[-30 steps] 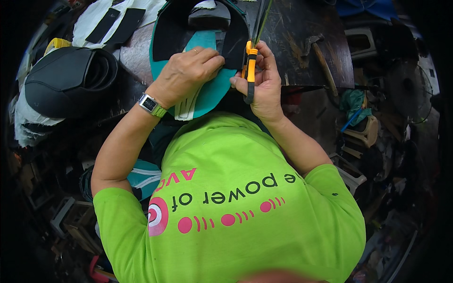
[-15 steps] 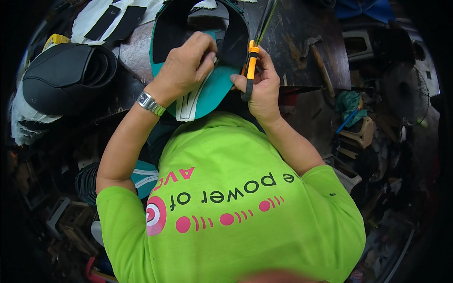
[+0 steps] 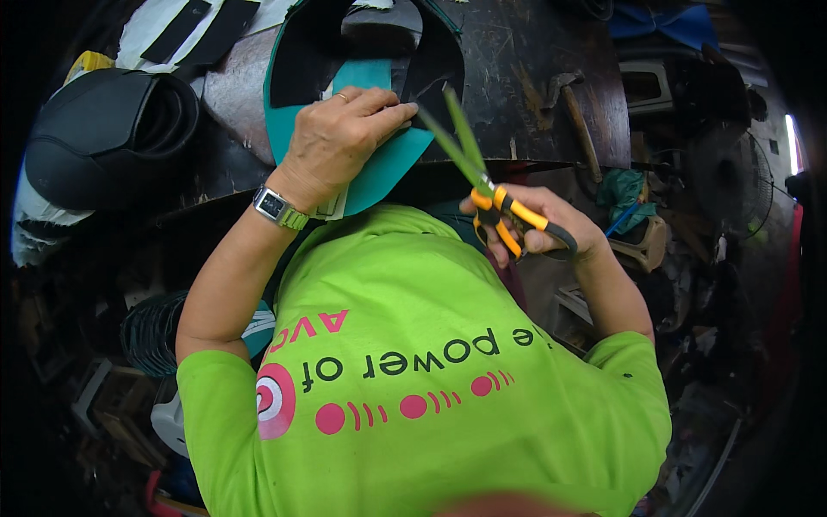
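A curved teal and black sheet piece point(image 3: 388, 177), looking like a shoe or boot upper, lies at the table's near edge with its black inner side curling up at the back. My left hand point(image 3: 345, 138) is closed on its teal part, thumb and fingers pinched together; what lies under the fingertips is hidden. My right hand point(image 3: 551, 220) grips scissors point(image 3: 487, 194) with orange and black handles. Their blades stand apart and point up and left, the tips close to my left fingertips.
Nested black moulded pieces point(image 3: 95, 142) sit at the table's left, near black strips point(image 3: 177, 33) on white cloth. A hammer point(image 3: 581, 129) lies on the dark table point(image 3: 508, 86) at right. Beyond that edge are a fan point(image 3: 745, 185) and stools. Stacked teal-edged pieces point(image 3: 155, 332) are below left.
My right hand has moved away from the piece, down and right, and the scissors' blades have swung left and spread. My left hand has shifted slightly down and still pinches the piece.
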{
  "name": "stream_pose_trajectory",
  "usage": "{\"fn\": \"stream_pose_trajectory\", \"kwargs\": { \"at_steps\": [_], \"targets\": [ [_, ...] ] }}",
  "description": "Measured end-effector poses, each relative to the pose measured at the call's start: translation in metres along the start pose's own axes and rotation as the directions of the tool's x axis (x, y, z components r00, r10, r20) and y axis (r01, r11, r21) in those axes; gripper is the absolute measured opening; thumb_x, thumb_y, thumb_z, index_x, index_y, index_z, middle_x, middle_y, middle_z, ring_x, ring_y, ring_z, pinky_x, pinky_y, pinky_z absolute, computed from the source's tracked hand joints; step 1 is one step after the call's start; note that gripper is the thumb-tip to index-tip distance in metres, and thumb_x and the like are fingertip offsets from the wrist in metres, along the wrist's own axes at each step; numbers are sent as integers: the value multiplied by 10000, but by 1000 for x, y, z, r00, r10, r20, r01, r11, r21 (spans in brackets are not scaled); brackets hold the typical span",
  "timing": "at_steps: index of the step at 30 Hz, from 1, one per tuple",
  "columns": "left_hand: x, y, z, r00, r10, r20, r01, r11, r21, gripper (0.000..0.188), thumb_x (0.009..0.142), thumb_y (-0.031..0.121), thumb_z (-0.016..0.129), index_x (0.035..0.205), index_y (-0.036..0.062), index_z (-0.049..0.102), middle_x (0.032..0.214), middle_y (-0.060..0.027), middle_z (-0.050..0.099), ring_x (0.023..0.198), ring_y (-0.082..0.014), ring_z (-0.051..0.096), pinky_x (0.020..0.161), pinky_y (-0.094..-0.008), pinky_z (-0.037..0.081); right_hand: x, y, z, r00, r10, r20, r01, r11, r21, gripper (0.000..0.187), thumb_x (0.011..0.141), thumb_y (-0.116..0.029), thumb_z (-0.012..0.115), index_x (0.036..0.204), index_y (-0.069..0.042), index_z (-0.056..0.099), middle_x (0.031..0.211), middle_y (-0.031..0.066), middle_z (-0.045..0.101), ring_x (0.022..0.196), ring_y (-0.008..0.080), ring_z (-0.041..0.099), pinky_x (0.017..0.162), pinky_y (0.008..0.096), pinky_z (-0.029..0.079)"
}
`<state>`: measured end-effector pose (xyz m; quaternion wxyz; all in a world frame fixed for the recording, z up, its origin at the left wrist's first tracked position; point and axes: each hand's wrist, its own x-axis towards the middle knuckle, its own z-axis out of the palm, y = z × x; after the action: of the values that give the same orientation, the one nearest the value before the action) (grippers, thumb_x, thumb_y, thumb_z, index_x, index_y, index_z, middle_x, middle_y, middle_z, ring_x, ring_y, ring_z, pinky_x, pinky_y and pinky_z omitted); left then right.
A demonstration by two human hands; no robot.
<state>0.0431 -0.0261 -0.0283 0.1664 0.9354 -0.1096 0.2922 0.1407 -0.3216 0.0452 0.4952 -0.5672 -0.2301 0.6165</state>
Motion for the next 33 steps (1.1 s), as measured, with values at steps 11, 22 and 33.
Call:
{"fn": "stream_pose_trajectory", "kwargs": {
  "at_steps": [11, 22, 33],
  "targets": [
    [2, -1, 5, 1000, -5, -26, 4, 999, -36, 192, 866, 160, 737, 1048, 126, 685, 1234, 20, 630, 873, -160, 704, 711, -305, 602, -8, -6, -18, 971, 223, 92, -222, 975, -22, 770, 892, -521, 703, 1430, -7, 506, 834, 78, 667, 796, 174, 704, 719, 300, 552],
    [-1, -1, 2, 997, -69, -44, 62, 988, -140, 216, 833, 119, 754, 1039, 128, 690, 1232, 12, 632, 876, -152, 709, 704, -286, 604, -8, -44, -32, 917, 385, 107, -399, 901, 173, 828, 869, -555, 758, 1370, 55, 508, 911, 141, 659, 796, 215, 705, 777, 376, 627],
    [-3, -5, 1, 996, -26, -87, 10, 983, -182, 214, 792, 117, 769, 1000, 111, 718, 1117, -8, 650, 840, -151, 693, 670, -292, 580, 1, -75, -44, 858, 514, 25, -514, 854, 79, 1079, 671, -639, 873, 1350, 112, 500, 880, 145, 658, 725, 250, 727, 687, 415, 648]
  ]
}}
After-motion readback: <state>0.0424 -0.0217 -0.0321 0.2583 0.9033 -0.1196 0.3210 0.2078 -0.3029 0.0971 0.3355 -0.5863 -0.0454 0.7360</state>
